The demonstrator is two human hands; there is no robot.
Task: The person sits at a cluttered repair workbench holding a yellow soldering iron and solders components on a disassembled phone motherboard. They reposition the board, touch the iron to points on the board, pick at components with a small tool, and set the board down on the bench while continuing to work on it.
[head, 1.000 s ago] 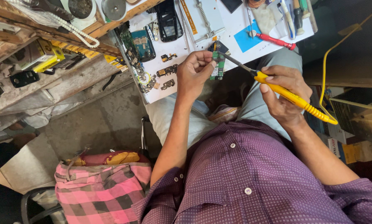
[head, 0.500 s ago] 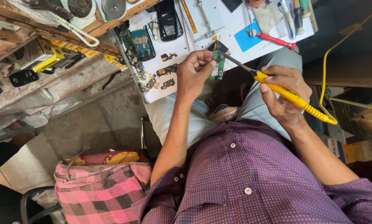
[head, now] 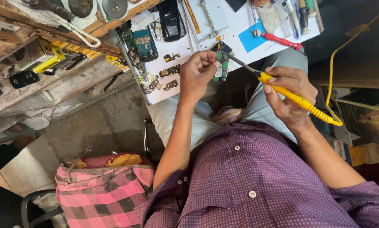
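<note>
My left hand (head: 200, 71) pinches a small green circuit board (head: 221, 66) and holds it upright over the near edge of the white work table (head: 185, 40). My right hand (head: 289, 95) grips a yellow-handled soldering iron (head: 297, 99). Its metal tip (head: 236, 60) touches the upper part of the board. A yellow cord (head: 333, 55) runs from the iron's handle off to the right.
On the table lie a black phone frame (head: 171, 19), a teal circuit board (head: 144, 42), small loose parts (head: 169, 71), tweezers (head: 207, 17) and a red-handled tool (head: 280, 41). A wooden shelf (head: 41, 63) stands at left. A pink checked cloth (head: 98, 188) covers a seat below.
</note>
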